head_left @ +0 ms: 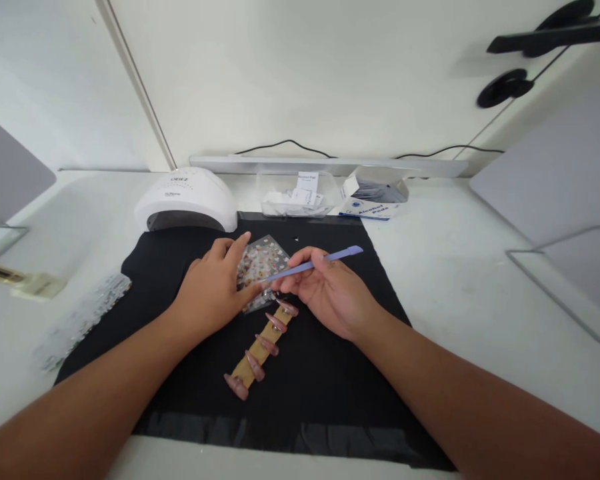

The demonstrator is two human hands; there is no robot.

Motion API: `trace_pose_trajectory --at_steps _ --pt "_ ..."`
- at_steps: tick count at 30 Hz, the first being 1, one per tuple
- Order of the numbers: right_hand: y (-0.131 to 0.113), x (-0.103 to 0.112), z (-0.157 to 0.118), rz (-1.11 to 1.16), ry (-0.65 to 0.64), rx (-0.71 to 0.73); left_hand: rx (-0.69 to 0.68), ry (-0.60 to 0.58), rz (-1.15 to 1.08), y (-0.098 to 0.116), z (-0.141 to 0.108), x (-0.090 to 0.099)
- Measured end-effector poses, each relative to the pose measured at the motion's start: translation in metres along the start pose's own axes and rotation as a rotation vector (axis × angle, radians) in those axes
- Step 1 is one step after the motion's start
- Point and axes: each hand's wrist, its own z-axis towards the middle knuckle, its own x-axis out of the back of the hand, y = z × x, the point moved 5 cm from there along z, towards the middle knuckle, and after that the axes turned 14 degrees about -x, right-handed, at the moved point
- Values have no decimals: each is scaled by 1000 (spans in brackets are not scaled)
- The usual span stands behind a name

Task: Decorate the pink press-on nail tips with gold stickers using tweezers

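Observation:
A clear sheet of small stickers (265,260) lies on the black mat (330,380). My left hand (213,283) rests at the sheet's left side with its fingers apart, the thumb reaching across its lower part. My right hand (327,290) grips a thin purple tool (340,254) between thumb and fingers, its tip over the sheet near my left thumb. Just below the sheet, a tan strip (260,349) holds several long pointed pinkish-brown false nails (255,365), lying diagonally on the mat.
Behind the mat stand a white nail lamp (186,197), a clear container of packets (280,205) and an alcohol pad box (373,208). On the left are a silvery sticker sheet (87,320) and a bottle with a gold cap (40,286). A metal stand (563,293) is at right.

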Motion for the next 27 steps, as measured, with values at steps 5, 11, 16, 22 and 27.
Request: trace_pose_trajectory --at_steps 5,11,16,22,27 --pt "-3 -2 -3 -22 12 29 -16 -11 -26 -1 1 4" --pt "-3 -4 -3 -83 34 51 -2 -14 -57 -2 2 4" --pt "-4 -5 -4 -123 42 77 -34 19 -126 -2 1 5" --pt "-15 -5 -15 -171 15 156 -213 124 -195 0 -3 18" --pt "-32 -14 -30 -253 -83 222 -384 254 -212 10 -14 38"
